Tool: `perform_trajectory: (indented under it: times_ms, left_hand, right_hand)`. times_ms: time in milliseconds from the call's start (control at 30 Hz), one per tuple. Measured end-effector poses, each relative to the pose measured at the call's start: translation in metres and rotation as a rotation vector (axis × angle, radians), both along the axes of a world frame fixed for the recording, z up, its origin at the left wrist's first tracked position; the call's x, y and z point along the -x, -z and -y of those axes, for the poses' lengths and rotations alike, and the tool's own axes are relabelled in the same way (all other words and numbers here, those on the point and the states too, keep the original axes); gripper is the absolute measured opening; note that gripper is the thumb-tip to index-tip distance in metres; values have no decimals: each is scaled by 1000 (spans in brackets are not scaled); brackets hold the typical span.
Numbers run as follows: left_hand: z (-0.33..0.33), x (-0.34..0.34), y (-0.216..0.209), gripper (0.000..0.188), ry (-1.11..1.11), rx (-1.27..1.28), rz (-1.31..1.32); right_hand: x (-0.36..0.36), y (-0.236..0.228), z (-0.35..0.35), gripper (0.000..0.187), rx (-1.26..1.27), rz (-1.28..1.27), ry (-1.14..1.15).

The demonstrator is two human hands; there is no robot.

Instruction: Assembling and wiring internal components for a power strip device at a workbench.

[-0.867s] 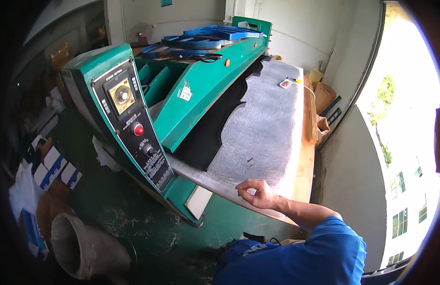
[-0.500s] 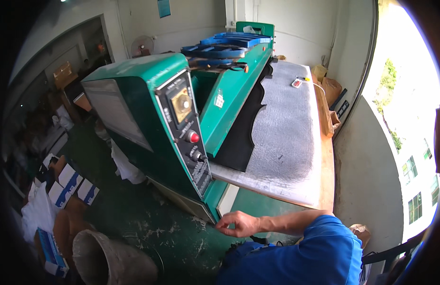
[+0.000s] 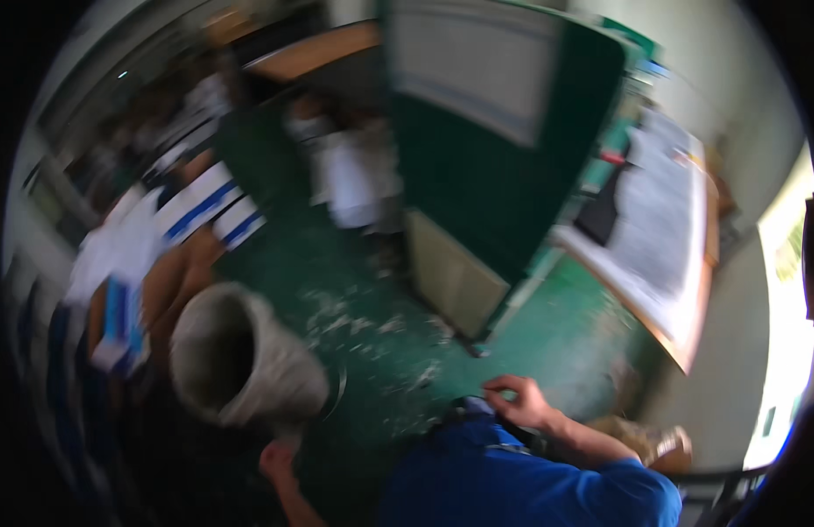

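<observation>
My right hand (image 3: 519, 401) is held in front of my blue shirt, above the green floor. Its fingers are loosely bent, with a gap by the thumb and nothing visible in them. Low in the picture, my left hand (image 3: 279, 458) is just below a tall grey bin (image 3: 288, 373). Blur hides its fingers, and I cannot tell whether it touches the bin. The bin leans in view with its dark round mouth toward the left. Beyond my hands stands the green machine (image 3: 503, 167), its side panel facing me.
White and blue cartons (image 3: 200, 202) and white bags (image 3: 121, 246) are piled at the left. A white sack (image 3: 350, 180) stands beside the machine. To the right, the machine's worktable (image 3: 640, 290) bears dark sheet material (image 3: 600, 206). White scraps (image 3: 363, 325) litter the green floor.
The view has swung left, so the machine and worktable now appear farther right and the control panel is turned from sight. My left hand has come into view below the bin.
</observation>
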State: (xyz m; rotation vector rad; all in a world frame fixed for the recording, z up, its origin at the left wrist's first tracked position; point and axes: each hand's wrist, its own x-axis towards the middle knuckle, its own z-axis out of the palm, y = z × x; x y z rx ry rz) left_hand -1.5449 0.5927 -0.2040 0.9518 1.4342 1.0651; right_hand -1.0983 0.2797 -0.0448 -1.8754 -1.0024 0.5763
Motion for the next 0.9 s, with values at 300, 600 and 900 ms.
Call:
perform_trajectory:
  times_ms: [300, 600, 900]
  left_hand:
    - [75, 114, 4, 10, -297, 247, -79]
    - [74, 104, 35, 10, -312, 295, -14]
    - [36, -43, 32, 12, -10, 176, 72]
  right_hand:
    - [67, 19, -124, 16, 4, -139, -356]
    - [54, -11, -180, 20, 52, -52, -456]
    - [0, -12, -70, 12, 55, 14, 14]
